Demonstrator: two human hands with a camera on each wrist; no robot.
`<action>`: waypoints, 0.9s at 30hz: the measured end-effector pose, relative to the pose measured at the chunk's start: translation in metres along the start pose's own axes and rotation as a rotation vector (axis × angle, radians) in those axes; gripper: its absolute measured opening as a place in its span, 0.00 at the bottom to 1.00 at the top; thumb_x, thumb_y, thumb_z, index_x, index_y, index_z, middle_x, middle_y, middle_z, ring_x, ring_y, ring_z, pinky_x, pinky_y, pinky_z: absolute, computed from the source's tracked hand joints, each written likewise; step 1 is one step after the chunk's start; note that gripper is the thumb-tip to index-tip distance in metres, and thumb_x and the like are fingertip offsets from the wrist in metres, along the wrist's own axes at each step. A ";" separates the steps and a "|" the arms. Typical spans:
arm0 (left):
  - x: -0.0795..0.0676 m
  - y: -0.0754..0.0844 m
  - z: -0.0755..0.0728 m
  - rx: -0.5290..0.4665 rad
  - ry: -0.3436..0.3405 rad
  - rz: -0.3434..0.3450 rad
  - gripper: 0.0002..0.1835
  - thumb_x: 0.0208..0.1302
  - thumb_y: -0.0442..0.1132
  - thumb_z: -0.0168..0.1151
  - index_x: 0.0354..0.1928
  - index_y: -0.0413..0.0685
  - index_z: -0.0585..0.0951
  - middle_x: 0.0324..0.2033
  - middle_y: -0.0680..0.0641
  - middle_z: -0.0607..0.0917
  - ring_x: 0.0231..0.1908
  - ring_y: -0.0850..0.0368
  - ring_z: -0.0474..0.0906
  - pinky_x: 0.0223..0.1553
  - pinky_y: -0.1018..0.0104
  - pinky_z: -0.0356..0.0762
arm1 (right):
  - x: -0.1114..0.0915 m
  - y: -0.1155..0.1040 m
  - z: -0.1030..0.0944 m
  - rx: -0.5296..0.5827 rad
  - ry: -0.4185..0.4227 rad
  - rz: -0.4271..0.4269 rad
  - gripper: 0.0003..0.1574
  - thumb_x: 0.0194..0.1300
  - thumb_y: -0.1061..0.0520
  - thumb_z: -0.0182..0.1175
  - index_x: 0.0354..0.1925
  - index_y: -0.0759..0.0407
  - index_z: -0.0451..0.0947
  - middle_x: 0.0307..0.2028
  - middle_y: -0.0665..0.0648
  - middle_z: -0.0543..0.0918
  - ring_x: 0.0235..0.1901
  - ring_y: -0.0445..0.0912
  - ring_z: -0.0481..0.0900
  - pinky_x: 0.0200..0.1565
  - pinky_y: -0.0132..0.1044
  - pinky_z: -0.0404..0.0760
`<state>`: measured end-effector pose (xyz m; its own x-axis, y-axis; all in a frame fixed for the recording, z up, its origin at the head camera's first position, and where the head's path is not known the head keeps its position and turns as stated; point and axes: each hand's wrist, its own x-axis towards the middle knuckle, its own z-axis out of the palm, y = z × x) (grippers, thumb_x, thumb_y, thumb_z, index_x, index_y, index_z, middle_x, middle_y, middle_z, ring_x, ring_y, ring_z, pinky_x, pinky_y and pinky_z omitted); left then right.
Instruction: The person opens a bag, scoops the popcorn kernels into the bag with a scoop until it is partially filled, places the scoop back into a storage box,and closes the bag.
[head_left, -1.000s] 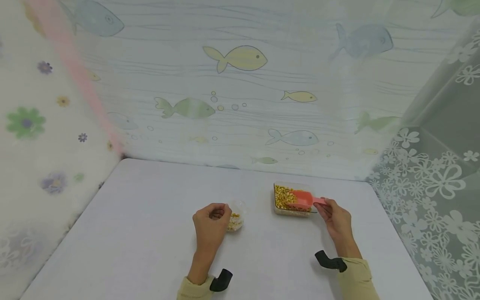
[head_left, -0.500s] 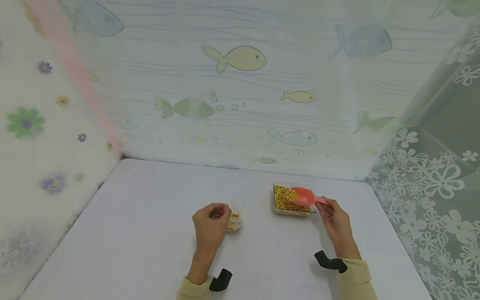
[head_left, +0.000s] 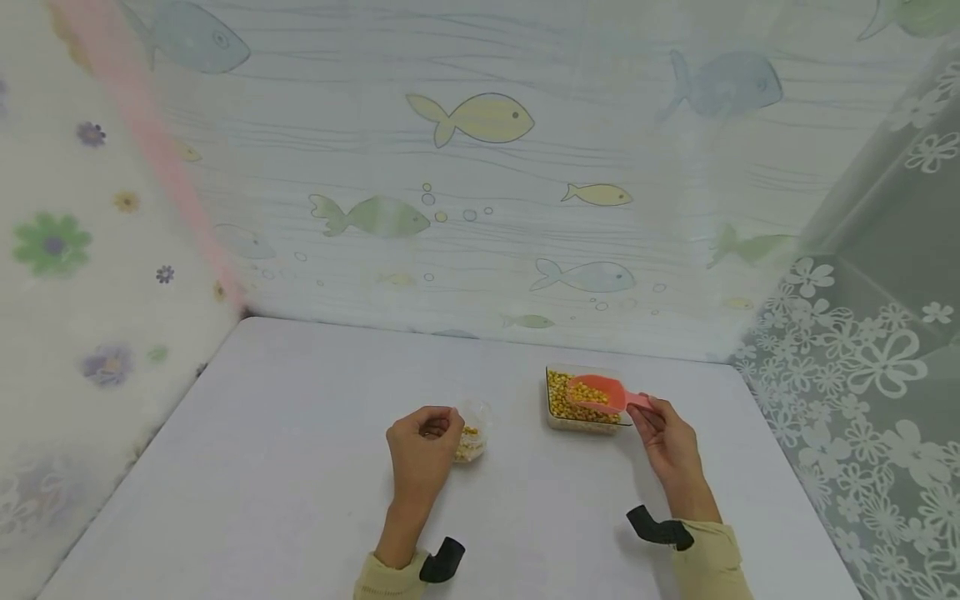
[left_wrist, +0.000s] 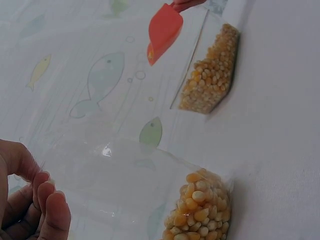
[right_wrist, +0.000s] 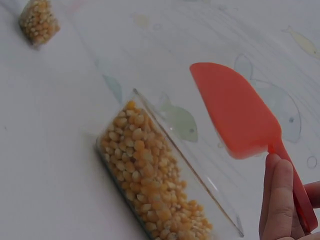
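Note:
My right hand [head_left: 672, 446] grips the handle of a red scoop [head_left: 617, 397]. Yellow corn kernels [head_left: 591, 393] lie in the scoop, which hangs above a rectangular glass container [head_left: 581, 425]. More corn fills much of that container, as the right wrist view shows through its clear wall [right_wrist: 210, 186]. To the left, my left hand [head_left: 422, 454] pinches the upper edge of a clear plastic bag [left_wrist: 107, 172]. Corn kernels [left_wrist: 200, 207] sit in the bottom of this bag, which stands on the table. The hand partly covers the bag in the head view.
Both things stand on a white-covered table [head_left: 300, 500], the glass container right of the bag and slightly farther back. A fish-patterned curtain [head_left: 480, 250] rises behind the table. Flower-patterned sheets [head_left: 112, 317] bound the sides.
The scoop has lifted up out of the corn in the glass container, and kernels now show in it. My left hand has stayed in place at the bag.

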<state>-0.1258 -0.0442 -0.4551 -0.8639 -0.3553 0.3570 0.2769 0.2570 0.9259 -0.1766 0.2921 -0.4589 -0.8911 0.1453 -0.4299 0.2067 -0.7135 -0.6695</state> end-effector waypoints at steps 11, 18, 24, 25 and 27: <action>0.001 0.000 0.001 -0.007 -0.001 -0.023 0.04 0.58 0.28 0.69 0.27 0.40 0.87 0.20 0.49 0.84 0.21 0.58 0.79 0.25 0.69 0.79 | -0.016 0.008 0.011 -0.027 -0.145 -0.029 0.17 0.79 0.60 0.51 0.37 0.61 0.85 0.34 0.55 0.90 0.37 0.43 0.90 0.46 0.30 0.84; 0.000 0.000 0.001 -0.004 0.000 -0.023 0.04 0.58 0.27 0.69 0.27 0.39 0.87 0.20 0.49 0.84 0.21 0.59 0.78 0.25 0.70 0.79 | -0.025 0.019 0.023 -0.073 -0.210 -0.032 0.21 0.80 0.60 0.48 0.36 0.60 0.85 0.31 0.55 0.90 0.35 0.42 0.90 0.44 0.29 0.85; 0.000 -0.001 0.001 -0.008 0.001 -0.023 0.04 0.58 0.27 0.69 0.27 0.39 0.87 0.20 0.49 0.84 0.21 0.59 0.78 0.24 0.70 0.79 | -0.028 0.029 0.031 -0.106 -0.213 -0.016 0.20 0.80 0.60 0.47 0.34 0.59 0.83 0.29 0.54 0.88 0.34 0.42 0.89 0.44 0.29 0.84; 0.000 -0.001 0.001 -0.008 0.001 -0.023 0.04 0.58 0.27 0.69 0.27 0.40 0.87 0.20 0.49 0.84 0.21 0.59 0.78 0.25 0.70 0.79 | -0.029 0.031 0.033 -0.117 -0.213 -0.015 0.20 0.80 0.60 0.47 0.35 0.59 0.83 0.29 0.54 0.88 0.34 0.42 0.89 0.44 0.29 0.84; 0.000 -0.001 0.001 -0.010 0.001 -0.025 0.04 0.58 0.27 0.69 0.27 0.40 0.87 0.20 0.49 0.84 0.20 0.59 0.78 0.24 0.71 0.79 | -0.029 0.037 0.037 -0.141 -0.214 -0.017 0.20 0.80 0.60 0.46 0.35 0.58 0.83 0.30 0.54 0.87 0.34 0.41 0.89 0.45 0.29 0.84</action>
<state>-0.1263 -0.0435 -0.4561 -0.8703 -0.3623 0.3335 0.2593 0.2387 0.9358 -0.1577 0.2363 -0.4487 -0.9570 -0.0021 -0.2900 0.2316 -0.6072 -0.7600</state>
